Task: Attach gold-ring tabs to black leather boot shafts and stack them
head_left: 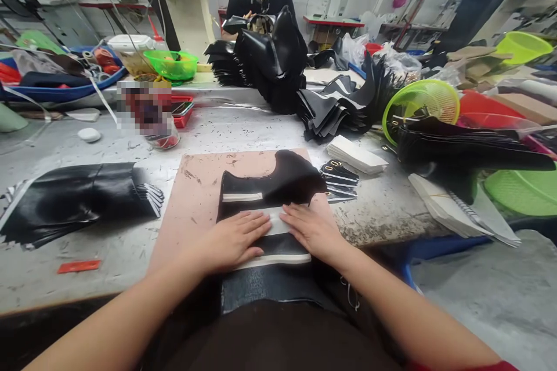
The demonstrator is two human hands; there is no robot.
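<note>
A black leather piece [278, 177] with a curved top edge lies on a pinkish board [191, 185] at the table's near edge. Pale strips run across it, a wide white strip [270, 221] among them. My left hand [239, 237] lies flat on the piece, fingers stretched over the white strip's left part. Flat beside it, my right hand [311, 232] presses on the strip's right part, fingers spread. Neither hand grips anything. The piece's lower part [270, 287] hangs over the table edge toward me.
Stacked black leather pieces [87, 197] and an orange-red strip [79, 266] lie left. To the right are white strips [357, 155] and small black tabs with eyelets [337, 174]. More leather [335, 104] and a tipped yellow-green basket [435, 98] stand behind. A person [282, 3] sits opposite.
</note>
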